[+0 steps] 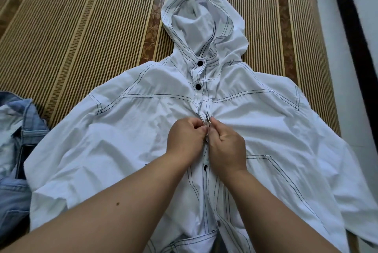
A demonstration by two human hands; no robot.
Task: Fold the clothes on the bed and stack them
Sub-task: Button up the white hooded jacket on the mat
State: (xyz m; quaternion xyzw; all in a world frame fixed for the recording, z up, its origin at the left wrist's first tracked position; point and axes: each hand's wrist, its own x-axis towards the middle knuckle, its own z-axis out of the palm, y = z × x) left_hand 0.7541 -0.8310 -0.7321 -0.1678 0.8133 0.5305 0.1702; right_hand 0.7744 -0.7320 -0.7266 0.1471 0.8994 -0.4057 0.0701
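Two hands meet at the middle of the white hooded jacket (155,130), which lies face up and spread flat on the bamboo mat (81,27) covering the bed, hood (202,19) pointing away from us. Our left hand (185,140) and right hand (226,148) are both curled tight, fingertips pinching the two edges of the front placket (204,109) at a snap. Two black snaps (198,86) above look closed; whether the one between our fingers has caught, we cannot tell.

We judge the cloth thin, light and soft: it wrinkles easily and will slide a little on the smooth mat, so it needs flattening before each fold. Once the front is shut, we would take hold at a shoulder seam and the hem on the same side, folding sleeves inward first. A heap of denim clothing (16,150) lies just beside the jacket's sleeve on our left, not yet folded.
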